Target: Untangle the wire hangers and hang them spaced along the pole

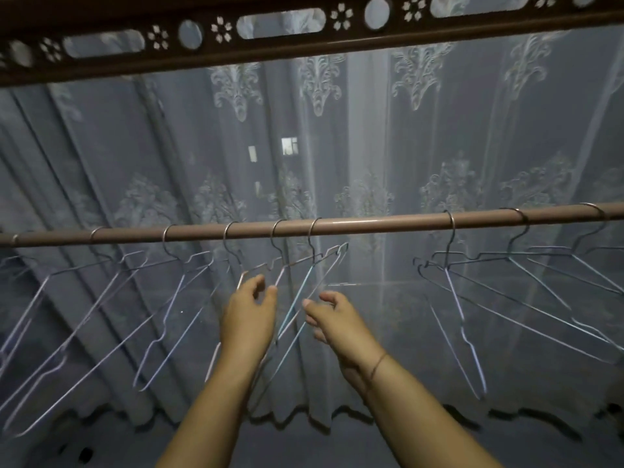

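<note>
Wire hangers (305, 265) overlapping, hands (250, 312) blurred, grip unclear

Looked all over and there was honestly nothing readable anywhere, no text, labels, brands or numbers on anything in the shot.

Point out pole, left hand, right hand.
pole (371, 223), head view, bare stretch between hooks.
left hand (248, 315), head view, back of hand.
right hand (337, 319), head view, back of hand.
</note>
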A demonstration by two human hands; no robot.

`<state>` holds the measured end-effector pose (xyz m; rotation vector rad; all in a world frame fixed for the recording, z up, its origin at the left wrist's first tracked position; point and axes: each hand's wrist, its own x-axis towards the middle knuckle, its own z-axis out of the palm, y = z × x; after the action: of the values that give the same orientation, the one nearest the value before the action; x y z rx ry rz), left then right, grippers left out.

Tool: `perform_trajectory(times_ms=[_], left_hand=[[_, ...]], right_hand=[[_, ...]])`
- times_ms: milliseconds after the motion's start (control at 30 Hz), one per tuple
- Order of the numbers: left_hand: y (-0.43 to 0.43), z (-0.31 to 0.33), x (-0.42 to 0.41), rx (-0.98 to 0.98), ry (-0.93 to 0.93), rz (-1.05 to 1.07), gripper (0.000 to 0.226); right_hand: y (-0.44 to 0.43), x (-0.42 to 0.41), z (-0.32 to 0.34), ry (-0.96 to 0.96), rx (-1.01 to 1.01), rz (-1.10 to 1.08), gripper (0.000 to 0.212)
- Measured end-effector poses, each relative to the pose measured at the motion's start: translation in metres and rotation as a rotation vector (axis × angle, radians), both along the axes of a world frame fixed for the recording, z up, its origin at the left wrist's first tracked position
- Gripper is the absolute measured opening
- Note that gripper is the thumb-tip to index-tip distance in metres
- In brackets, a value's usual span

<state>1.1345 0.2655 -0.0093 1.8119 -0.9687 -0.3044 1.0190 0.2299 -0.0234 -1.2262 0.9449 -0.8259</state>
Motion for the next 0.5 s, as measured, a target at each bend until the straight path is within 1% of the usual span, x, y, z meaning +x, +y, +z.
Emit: perform_trajectory(times_ms=[100,167,200,300,333,500], left_hand=[[-0.004,-0.012,0.011,0.008,0.138,-0.066,0.033],[-0.006,-0.015,0.012,-0.016,0.230,-0.108,0.018],[-0.007,-0.014,0.010,-0.031,0.254,-0.118,0.015],[-0.012,-0.012,0.000,-0.108,0.305,-0.127,0.017],[-0.014,-0.010,-0.006,-0.126,0.315,-0.135,0.017],[-0.021,-0.013,-0.033,-0.186,0.379,-0.171,0.017]], right_hand=[[-0.003,0.017,0.003,-0.167,0.106,-0.025,0.045],[-0.002,0.017,0.007,-0.260,0.128,-0.057,0.036],[-0.002,0.014,0.009,-0.281,0.117,-0.070,0.030],[-0.003,0.002,0.013,-0.278,0.015,-0.107,0.011],[-0.005,-0.004,0.014,-0.279,-0.013,-0.121,0.009],[-0.013,-0.036,0.015,-0.249,-0.058,-0.211,0.013]])
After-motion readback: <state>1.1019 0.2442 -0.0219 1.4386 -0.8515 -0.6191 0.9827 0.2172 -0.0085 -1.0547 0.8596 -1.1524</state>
